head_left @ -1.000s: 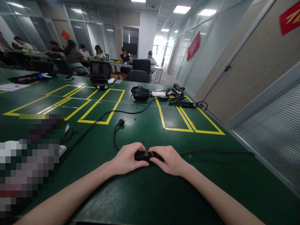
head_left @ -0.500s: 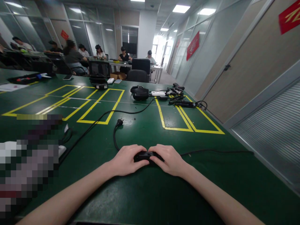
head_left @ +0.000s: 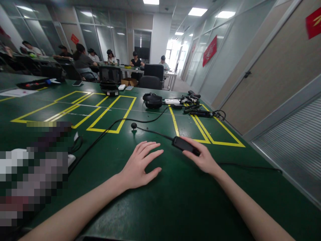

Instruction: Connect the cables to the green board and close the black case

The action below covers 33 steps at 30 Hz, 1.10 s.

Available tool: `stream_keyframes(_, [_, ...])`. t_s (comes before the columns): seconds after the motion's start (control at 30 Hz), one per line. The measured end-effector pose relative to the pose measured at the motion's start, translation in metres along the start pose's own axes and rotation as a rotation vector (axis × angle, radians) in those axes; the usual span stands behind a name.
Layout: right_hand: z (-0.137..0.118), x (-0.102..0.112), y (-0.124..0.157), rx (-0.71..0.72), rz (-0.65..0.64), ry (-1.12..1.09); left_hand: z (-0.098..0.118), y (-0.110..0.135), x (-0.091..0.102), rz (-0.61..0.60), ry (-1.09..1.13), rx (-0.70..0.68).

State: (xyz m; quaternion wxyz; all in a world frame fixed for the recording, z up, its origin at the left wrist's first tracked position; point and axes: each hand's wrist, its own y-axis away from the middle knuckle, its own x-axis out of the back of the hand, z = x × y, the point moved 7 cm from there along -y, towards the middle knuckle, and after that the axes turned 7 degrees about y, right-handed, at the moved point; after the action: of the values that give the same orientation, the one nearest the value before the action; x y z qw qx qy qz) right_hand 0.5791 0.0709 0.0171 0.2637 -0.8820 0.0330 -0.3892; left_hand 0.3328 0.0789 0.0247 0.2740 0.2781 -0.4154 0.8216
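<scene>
My right hand (head_left: 204,159) grips a black power adapter brick (head_left: 184,144) and holds it just above the green table (head_left: 160,204), to the right of centre. A thin cord runs from the brick's far end to a black plug (head_left: 133,126) lying further out on the table. Another cord (head_left: 250,166) trails right from under my right hand. My left hand (head_left: 140,164) lies flat on the table beside it, fingers spread, holding nothing.
Yellow tape rectangles (head_left: 110,113) mark the tabletop. A long black cable (head_left: 105,130) crosses toward a black headset (head_left: 152,100) and a pile of cables and devices (head_left: 198,108) at the far right. A blurred-out area sits at left. Several people sit at distant tables (head_left: 135,62).
Both hands were closed together on the black brick near the table's front. Now my left hand has let go and lies flat; my right hand has carried the brick forward and right, straightening the plug cord.
</scene>
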Motion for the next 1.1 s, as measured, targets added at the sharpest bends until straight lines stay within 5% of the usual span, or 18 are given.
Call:
stream_keyframes(0.2, [0.098,0.086,0.017,-0.531,0.558,-0.128,-0.005,0.007,-0.031,-0.386,0.144,0.019])
stream_keyframes(0.37, [0.143,0.112,0.036,-0.661,0.715,0.003,-0.012,0.011,-0.038,-0.441,0.130,0.117])
stream_keyframes(0.7, [0.194,0.117,0.061,-0.760,0.595,0.351,-0.018,0.011,-0.035,-0.474,0.123,0.174])
stream_keyframes(0.9, [0.206,0.125,0.073,-0.870,0.496,0.484,-0.020,0.011,-0.035,-0.462,0.106,0.189])
stream_keyframes(1.1, [0.205,0.123,0.071,-0.822,0.446,0.556,-0.019,0.011,-0.036,-0.467,0.106,0.183])
